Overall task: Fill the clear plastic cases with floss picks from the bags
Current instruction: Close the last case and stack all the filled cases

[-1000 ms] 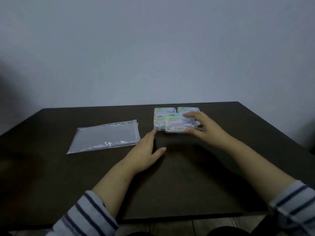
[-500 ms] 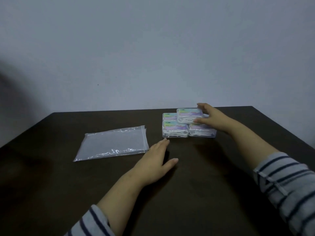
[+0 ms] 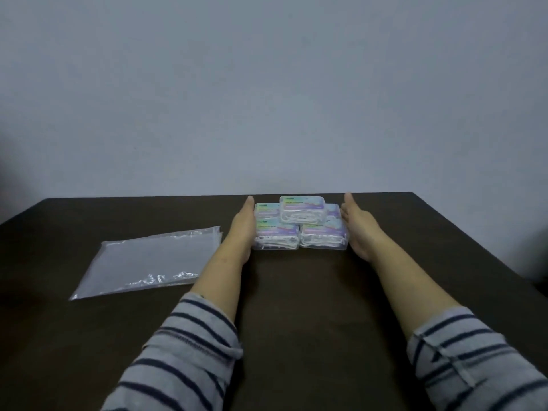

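Observation:
Several clear plastic cases [image 3: 300,229] holding white floss picks sit grouped at the far middle of the dark table [image 3: 296,307], with one case [image 3: 302,212] stacked on top. My left hand [image 3: 241,229] lies flat with straight fingers against the left side of the group. My right hand [image 3: 357,229] is flat against the right side. Neither hand grips anything. A flat clear plastic bag [image 3: 151,259] lies to the left, looking empty.
A plain grey wall rises behind the table's far edge. The table's right edge runs diagonally near my right forearm. My striped sleeves [image 3: 178,360] fill the bottom of the view.
My right hand let go of the top case, now resting on the stack, and moved to the group's right side. My left hand moved forward from the table to the left side.

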